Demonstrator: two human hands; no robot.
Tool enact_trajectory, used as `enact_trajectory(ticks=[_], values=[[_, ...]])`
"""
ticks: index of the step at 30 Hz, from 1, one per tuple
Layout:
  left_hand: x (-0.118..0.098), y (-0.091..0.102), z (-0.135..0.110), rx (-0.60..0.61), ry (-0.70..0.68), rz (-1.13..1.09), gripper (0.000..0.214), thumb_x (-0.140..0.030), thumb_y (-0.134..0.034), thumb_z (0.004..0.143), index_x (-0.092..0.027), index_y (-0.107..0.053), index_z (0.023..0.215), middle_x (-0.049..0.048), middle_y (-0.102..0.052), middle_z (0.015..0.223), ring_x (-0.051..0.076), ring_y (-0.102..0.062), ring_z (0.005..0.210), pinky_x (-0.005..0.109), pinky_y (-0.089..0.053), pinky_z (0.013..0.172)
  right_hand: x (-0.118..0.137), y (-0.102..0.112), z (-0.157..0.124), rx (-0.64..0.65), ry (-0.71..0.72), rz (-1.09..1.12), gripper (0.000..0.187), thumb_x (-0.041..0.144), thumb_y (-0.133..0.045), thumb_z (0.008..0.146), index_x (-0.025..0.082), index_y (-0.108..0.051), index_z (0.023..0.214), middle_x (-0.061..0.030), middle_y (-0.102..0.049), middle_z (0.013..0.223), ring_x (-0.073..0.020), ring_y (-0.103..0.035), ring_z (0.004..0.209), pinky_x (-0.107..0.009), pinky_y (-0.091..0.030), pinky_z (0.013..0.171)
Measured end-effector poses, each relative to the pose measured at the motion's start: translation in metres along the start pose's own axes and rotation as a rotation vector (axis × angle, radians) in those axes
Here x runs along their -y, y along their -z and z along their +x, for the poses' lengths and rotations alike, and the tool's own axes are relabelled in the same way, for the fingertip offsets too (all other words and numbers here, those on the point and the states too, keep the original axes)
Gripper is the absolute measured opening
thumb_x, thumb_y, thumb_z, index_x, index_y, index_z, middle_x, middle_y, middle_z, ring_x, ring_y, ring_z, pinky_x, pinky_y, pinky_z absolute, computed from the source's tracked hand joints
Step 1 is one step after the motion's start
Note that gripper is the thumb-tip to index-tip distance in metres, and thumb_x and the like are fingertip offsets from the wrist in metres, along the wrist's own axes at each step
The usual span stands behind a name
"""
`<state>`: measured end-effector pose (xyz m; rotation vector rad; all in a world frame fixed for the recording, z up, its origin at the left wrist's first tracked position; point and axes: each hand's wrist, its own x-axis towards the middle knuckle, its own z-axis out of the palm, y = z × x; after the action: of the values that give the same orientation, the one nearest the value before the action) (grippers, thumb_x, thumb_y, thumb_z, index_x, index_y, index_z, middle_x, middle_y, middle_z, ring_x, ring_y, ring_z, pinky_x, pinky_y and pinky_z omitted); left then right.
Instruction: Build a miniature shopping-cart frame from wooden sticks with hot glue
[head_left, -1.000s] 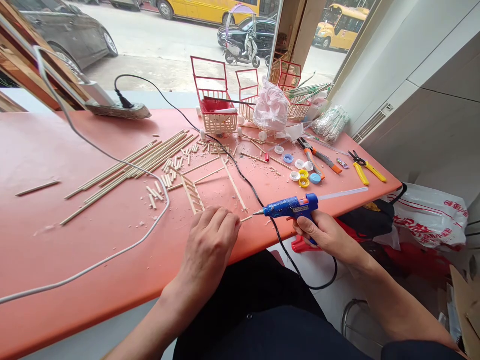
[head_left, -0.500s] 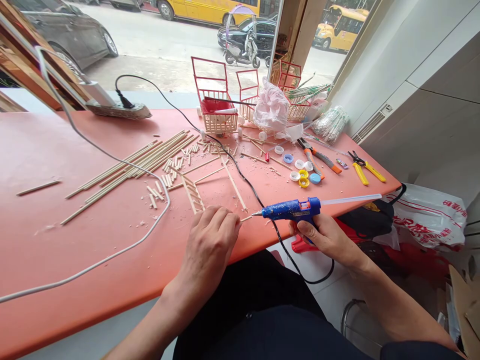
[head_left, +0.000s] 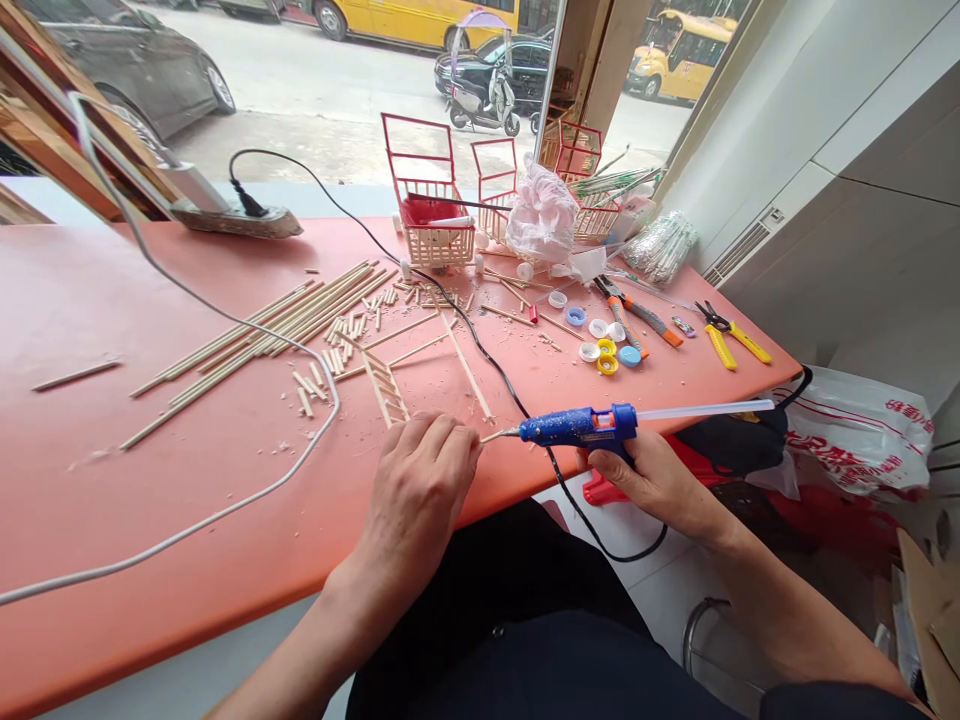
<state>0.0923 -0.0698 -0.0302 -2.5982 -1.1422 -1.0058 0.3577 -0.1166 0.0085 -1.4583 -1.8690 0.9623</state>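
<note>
My left hand [head_left: 420, 490] rests on the orange table [head_left: 150, 480] near its front edge, fingers curled in a pinch around a short wooden stick [head_left: 491, 436] whose end pokes out to the right. My right hand [head_left: 649, 480] grips a blue hot glue gun [head_left: 577, 427] with a clear glue stick [head_left: 705, 409] protruding from its back. The gun's metal nozzle touches the free end of the short stick. A small ladder-like frame of sticks [head_left: 386, 388] lies just beyond my left hand.
Long wooden sticks [head_left: 255, 335] and cut bits are scattered mid-table. Red and cream stick baskets [head_left: 431, 215], a white plastic bag [head_left: 541, 220], bottle caps [head_left: 607, 350], pliers [head_left: 637, 315] and yellow cutters [head_left: 731, 335] lie at the back right. A black cord [head_left: 450, 300] and a white cable [head_left: 225, 510] cross the table.
The glue gun has moved left and slightly down, bringing its nozzle from a small gap onto the end of the short stick. My left hand has stayed in place.
</note>
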Motion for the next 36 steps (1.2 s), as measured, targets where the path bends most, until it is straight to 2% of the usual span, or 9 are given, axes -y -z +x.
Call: enact_trajectory(ticks=[5, 8, 11, 14, 19, 23, 28, 32, 36], values=[[0.0, 0.0, 0.0, -0.005, 0.006, -0.014, 0.019, -0.006, -0.058, 0.097, -0.017, -0.059, 0.082, 0.0079, -0.067, 0.081, 0.027, -0.061, 0.083, 0.038, -0.045, 0.073, 0.004, 0.001, -0.001, 0.061, -0.024, 0.06, 0.037, 0.047, -0.052, 0.104, 0.027, -0.071, 0.128, -0.0059, -0.073, 0.095, -0.023, -0.066, 0.079, -0.033, -0.055, 0.07], [0.0, 0.0, 0.0, -0.007, 0.009, -0.018, 0.018, -0.006, -0.058, 0.097, -0.017, -0.06, 0.082, 0.008, -0.067, 0.081, 0.027, -0.061, 0.083, 0.038, -0.045, 0.074, 0.001, 0.002, -0.003, 0.035, -0.01, 0.006, 0.035, 0.045, -0.053, 0.104, 0.027, -0.072, 0.128, -0.0055, -0.074, 0.092, -0.0239, -0.067, 0.079, -0.035, -0.055, 0.073], [0.0, 0.0, -0.001, -0.007, 0.012, -0.023, 0.018, -0.006, -0.059, 0.097, -0.017, -0.06, 0.082, 0.0075, -0.066, 0.08, 0.027, -0.061, 0.083, 0.038, -0.045, 0.074, -0.007, 0.004, -0.005, -0.06, 0.014, -0.12, 0.03, 0.046, -0.055, 0.102, 0.026, -0.074, 0.113, -0.0059, -0.072, 0.083, -0.0265, -0.068, 0.079, -0.039, -0.055, 0.076], [0.0, 0.0, 0.0, -0.011, 0.002, -0.021, 0.017, -0.007, -0.06, 0.097, -0.016, -0.06, 0.082, 0.0071, -0.065, 0.079, 0.027, -0.061, 0.082, 0.038, -0.046, 0.075, -0.014, 0.008, -0.005, -0.232, 0.054, -0.319, 0.03, 0.049, -0.054, 0.101, 0.025, -0.07, 0.108, -0.0101, -0.072, 0.09, -0.0303, -0.069, 0.087, -0.044, -0.056, 0.082], [0.001, 0.001, 0.0, -0.017, -0.019, -0.024, 0.016, -0.008, -0.06, 0.097, -0.016, -0.06, 0.084, 0.007, -0.066, 0.08, 0.026, -0.061, 0.083, 0.038, -0.046, 0.076, -0.03, 0.034, 0.007, -0.498, 0.205, -0.714, 0.04, 0.045, -0.047, 0.104, 0.018, -0.058, 0.132, -0.0188, -0.067, 0.121, -0.0339, -0.063, 0.116, -0.049, -0.052, 0.102], [0.002, 0.001, 0.0, -0.007, -0.03, -0.024, 0.017, -0.009, -0.059, 0.098, -0.016, -0.06, 0.083, 0.0069, -0.066, 0.08, 0.027, -0.061, 0.083, 0.039, -0.045, 0.075, -0.056, 0.067, 0.028, -0.593, 0.079, -0.976, 0.046, 0.043, -0.041, 0.105, 0.015, -0.056, 0.138, -0.0223, -0.063, 0.129, -0.0381, -0.057, 0.125, -0.055, -0.048, 0.107], [0.002, 0.0, -0.001, -0.015, -0.027, -0.043, 0.017, -0.007, -0.06, 0.097, -0.016, -0.061, 0.083, 0.0068, -0.065, 0.081, 0.027, -0.061, 0.083, 0.038, -0.045, 0.075, -0.093, 0.102, 0.055, -0.611, -0.117, -1.079, 0.051, 0.046, -0.045, 0.103, 0.012, -0.057, 0.139, -0.0241, -0.059, 0.131, -0.0403, -0.054, 0.125, -0.056, -0.049, 0.102], [0.002, 0.0, -0.001, -0.005, -0.028, -0.062, 0.016, -0.005, -0.06, 0.096, -0.016, -0.061, 0.084, 0.0069, -0.066, 0.082, 0.026, -0.06, 0.083, 0.037, -0.045, 0.076, -0.11, 0.115, 0.069, -0.606, -0.247, -1.089, 0.053, 0.043, -0.045, 0.102, 0.01, -0.057, 0.141, -0.0263, -0.058, 0.13, -0.0422, -0.054, 0.121, -0.054, -0.049, 0.098], [0.002, 0.002, 0.0, 0.007, -0.038, -0.054, 0.016, -0.006, -0.059, 0.097, -0.015, -0.062, 0.084, 0.0073, -0.065, 0.081, 0.026, -0.06, 0.083, 0.038, -0.045, 0.076, -0.119, 0.113, 0.075, -0.574, -0.234, -1.079, 0.05, 0.039, -0.047, 0.101, 0.01, -0.058, 0.14, -0.0262, -0.058, 0.131, -0.041, -0.053, 0.122, -0.052, -0.046, 0.102]])
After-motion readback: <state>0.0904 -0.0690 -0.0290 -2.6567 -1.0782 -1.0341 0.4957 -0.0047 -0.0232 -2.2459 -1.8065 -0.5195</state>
